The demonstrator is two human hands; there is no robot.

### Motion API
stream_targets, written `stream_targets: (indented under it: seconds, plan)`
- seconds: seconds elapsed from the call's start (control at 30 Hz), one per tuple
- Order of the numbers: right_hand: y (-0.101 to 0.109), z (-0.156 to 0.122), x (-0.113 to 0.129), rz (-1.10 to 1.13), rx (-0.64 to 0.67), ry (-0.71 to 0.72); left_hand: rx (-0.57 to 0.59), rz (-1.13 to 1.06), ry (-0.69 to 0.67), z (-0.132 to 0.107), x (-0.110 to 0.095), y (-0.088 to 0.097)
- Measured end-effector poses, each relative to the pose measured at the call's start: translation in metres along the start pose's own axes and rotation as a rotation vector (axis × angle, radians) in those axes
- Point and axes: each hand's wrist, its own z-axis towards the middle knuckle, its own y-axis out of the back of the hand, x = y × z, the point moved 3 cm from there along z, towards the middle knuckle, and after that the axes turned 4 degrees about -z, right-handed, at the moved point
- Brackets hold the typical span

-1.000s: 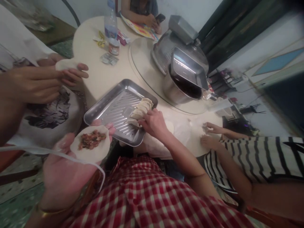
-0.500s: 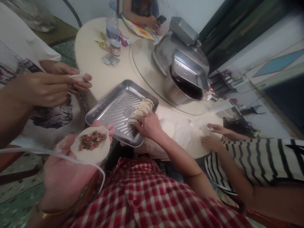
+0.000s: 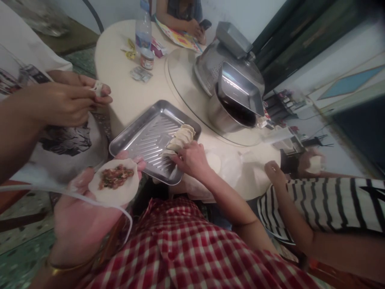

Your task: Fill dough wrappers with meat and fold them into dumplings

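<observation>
On the raised palm of my left hand (image 3: 81, 216) rests a round dumpling wrapper (image 3: 120, 195), its edge held by the fingers. Chopped meat filling with green bits (image 3: 116, 176) lies in its middle. My right hand (image 3: 194, 160) reaches over the near right side of a metal tray (image 3: 136, 146). Its thumb and fingers close on a folded dumpling (image 3: 169, 153) at the near end of a row of dumplings (image 3: 183, 135). The fingertips are partly hidden.
A co-worker's hands (image 3: 69, 96) pinch a dumpling at left. Another in stripes (image 3: 325, 200) sits at right, holding a wrapper (image 3: 315, 164). A steel pot (image 3: 221, 114) stands on the glass turntable (image 3: 180, 72). A bottle (image 3: 143, 34) and jar (image 3: 147, 59) stand behind.
The striped co-worker's far hand has lifted off the table to the right with a wrapper. The left co-worker's hands have shifted slightly left. My hands have barely moved.
</observation>
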Motion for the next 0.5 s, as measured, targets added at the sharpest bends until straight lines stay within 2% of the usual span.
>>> stream_targets:
  seconds: [0.1,0.3,0.5]
  plan:
    - [0.0025,-0.0016,-0.0002,-0.056,0.01,0.008,-0.068,0.077,-0.093,-0.0017,-0.0019,-0.0009]
    - [-0.0061,0.0046,0.0049,-0.074,0.09,0.034,-0.124,0.121,-0.065,-0.0031,-0.0001,0.0003]
    - [-0.0032,0.0015,0.0023,-0.076,0.074,0.022,-0.123,0.102,-0.047,-0.0035,0.0005,0.0003]
